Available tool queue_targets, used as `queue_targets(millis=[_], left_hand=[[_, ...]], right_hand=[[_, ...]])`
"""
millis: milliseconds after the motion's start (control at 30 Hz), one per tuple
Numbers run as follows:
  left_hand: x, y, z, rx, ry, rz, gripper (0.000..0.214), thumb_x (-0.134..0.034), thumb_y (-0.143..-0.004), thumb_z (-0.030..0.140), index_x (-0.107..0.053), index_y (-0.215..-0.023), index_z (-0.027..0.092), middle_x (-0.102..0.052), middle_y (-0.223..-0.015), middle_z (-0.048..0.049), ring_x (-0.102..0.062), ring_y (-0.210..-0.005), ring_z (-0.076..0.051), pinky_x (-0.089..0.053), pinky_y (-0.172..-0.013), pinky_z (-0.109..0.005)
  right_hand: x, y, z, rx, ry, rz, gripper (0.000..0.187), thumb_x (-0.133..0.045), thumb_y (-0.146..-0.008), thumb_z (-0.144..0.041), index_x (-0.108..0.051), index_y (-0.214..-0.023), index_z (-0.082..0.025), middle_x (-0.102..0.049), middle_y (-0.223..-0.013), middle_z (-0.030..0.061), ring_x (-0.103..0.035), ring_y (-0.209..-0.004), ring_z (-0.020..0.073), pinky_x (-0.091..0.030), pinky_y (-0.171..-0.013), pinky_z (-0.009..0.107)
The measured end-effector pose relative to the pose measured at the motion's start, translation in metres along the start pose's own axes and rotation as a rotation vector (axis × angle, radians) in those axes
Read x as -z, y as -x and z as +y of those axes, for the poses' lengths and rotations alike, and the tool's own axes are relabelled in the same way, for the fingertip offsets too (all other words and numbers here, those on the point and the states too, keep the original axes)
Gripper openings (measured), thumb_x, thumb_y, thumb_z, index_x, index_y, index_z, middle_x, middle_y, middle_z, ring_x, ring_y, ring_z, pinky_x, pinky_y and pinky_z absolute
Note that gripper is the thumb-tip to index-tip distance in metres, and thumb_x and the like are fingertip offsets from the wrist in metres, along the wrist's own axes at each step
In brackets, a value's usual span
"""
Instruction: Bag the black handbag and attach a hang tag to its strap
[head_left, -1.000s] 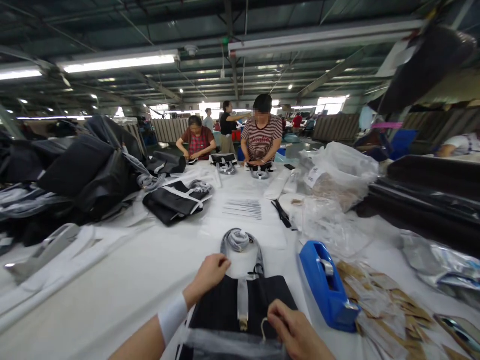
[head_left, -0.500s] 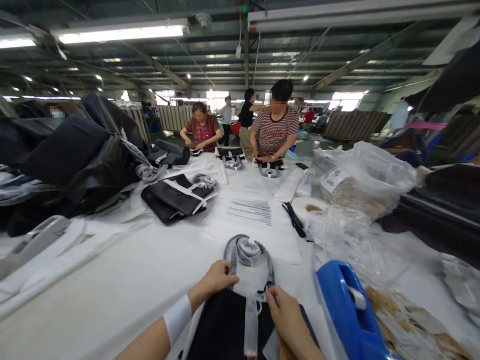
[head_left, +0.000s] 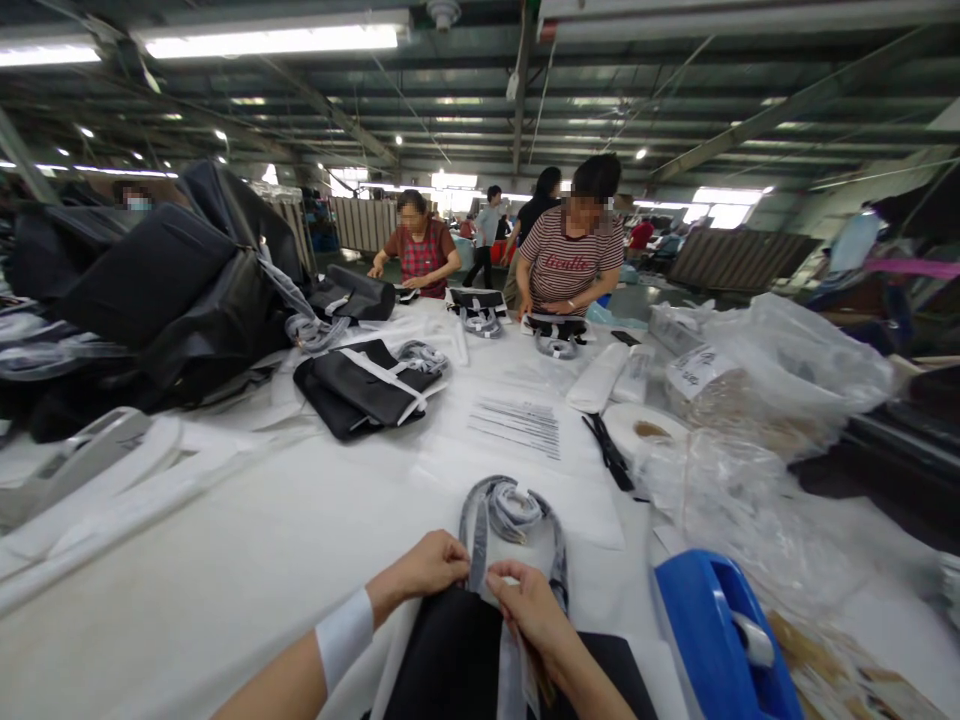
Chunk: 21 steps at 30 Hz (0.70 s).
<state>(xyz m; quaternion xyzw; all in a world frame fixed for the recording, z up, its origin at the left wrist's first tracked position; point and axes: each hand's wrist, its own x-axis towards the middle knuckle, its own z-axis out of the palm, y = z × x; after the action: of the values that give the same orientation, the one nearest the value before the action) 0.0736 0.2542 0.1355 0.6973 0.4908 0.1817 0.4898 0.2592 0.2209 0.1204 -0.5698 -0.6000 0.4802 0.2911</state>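
Note:
A black bag (head_left: 442, 655) lies in front of me at the table's near edge, with a pale strip down its middle. Its handle (head_left: 478, 550), wrapped in clear plastic, loops away from me around a coiled strap (head_left: 516, 512). My left hand (head_left: 433, 565) pinches the left leg of the handle where it meets the bag's top edge. Just to the right, my right hand (head_left: 529, 605) has thumb and forefinger closed by the same leg; what lies between them is too small to make out.
A blue tape dispenser (head_left: 724, 630) stands at the right, beside crumpled clear plastic bags (head_left: 735, 500). Beyond lie a white roll (head_left: 645, 430), black strips (head_left: 609, 450) and another wrapped black bag (head_left: 367, 385). Black bags (head_left: 165, 270) pile up at left. Two people work across the table.
My right hand has moved left from the handle's right leg to its left leg, beside my left hand. The left hand stays near the same leg. The view has shifted slightly.

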Motion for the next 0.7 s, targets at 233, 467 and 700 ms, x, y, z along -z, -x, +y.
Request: queue_targets(millis=[233, 467, 700], left_hand=[[0.026, 0.02, 0.027, -0.085, -0.209, 0.279, 0.025, -0.047, -0.082, 0.03, -0.07, -0.076, 0.02, -0.069, -0.077, -0.0057, -0.058, -0.077, -0.02, -0.038, -0.073, -0.029], [0.033, 0.014, 0.033, -0.151, -0.154, 0.297, 0.018, -0.05, -0.083, 0.03, -0.064, -0.079, 0.019, -0.067, -0.077, -0.0022, -0.059, -0.076, -0.017, -0.04, -0.069, -0.025], [0.022, -0.002, 0.021, -0.154, 0.0, 0.206, 0.023, -0.044, -0.088, 0.036, -0.057, -0.084, 0.018, -0.063, -0.074, -0.0002, -0.06, -0.069, -0.015, -0.042, -0.063, -0.024]], right_hand=[[0.011, -0.003, -0.045, 0.14, 0.173, 0.162, 0.017, -0.056, -0.078, -0.038, -0.063, -0.079, -0.022, -0.048, -0.055, -0.0038, -0.045, -0.055, 0.0152, -0.03, -0.057, 0.029], [0.006, -0.026, -0.069, 0.244, 0.111, -0.057, 0.022, -0.056, -0.08, -0.038, -0.068, -0.074, -0.021, -0.045, -0.053, -0.0044, -0.036, -0.052, 0.012, -0.026, -0.053, 0.027], [0.007, -0.026, -0.053, 0.206, -0.058, -0.14, 0.028, -0.055, -0.081, -0.045, -0.062, -0.079, -0.018, -0.048, -0.058, -0.0043, -0.037, -0.053, 0.0102, -0.027, -0.05, 0.024]])
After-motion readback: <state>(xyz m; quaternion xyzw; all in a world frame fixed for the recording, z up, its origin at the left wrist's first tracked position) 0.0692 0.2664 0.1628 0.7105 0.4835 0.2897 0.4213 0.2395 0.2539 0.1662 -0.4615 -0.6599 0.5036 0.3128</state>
